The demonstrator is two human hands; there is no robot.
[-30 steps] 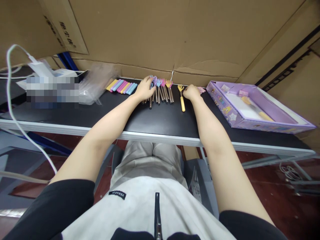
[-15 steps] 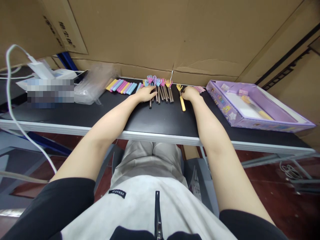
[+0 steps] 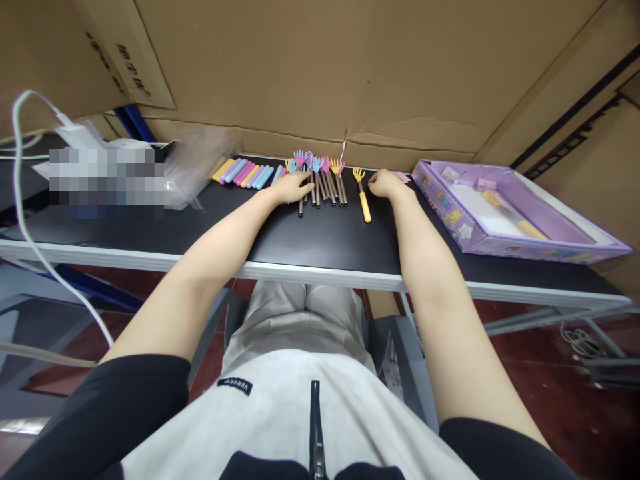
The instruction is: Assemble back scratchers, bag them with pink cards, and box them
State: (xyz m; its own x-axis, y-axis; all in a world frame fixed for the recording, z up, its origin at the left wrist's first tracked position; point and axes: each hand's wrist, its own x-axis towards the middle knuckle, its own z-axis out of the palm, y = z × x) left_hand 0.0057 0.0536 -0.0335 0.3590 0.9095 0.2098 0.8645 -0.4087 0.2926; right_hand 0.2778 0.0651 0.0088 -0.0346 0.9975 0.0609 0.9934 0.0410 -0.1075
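Note:
A row of small rakes with coloured heads and metal shafts [image 3: 324, 181] lies on the black table [image 3: 320, 240] by the cardboard wall. My left hand [image 3: 290, 187] rests flat on the left end of that row, fingers stretched out. One yellow-handled rake [image 3: 363, 195] lies apart to the right. My right hand [image 3: 387, 183] sits just right of it, fingers curled, close to some small pink pieces [image 3: 401, 177]. What those fingers hold, if anything, is hidden.
Coloured handle sleeves [image 3: 244, 173] lie in a row left of the rakes, beside a clear plastic bag [image 3: 193, 170]. A purple box [image 3: 505, 210] with a white inner tray stands at the right. A white cable [image 3: 30, 220] hangs at the left. Cardboard walls the back.
My left hand came down from the rake heads and flattened onto the shafts. My right hand let go of the yellow rake and shifted a little right.

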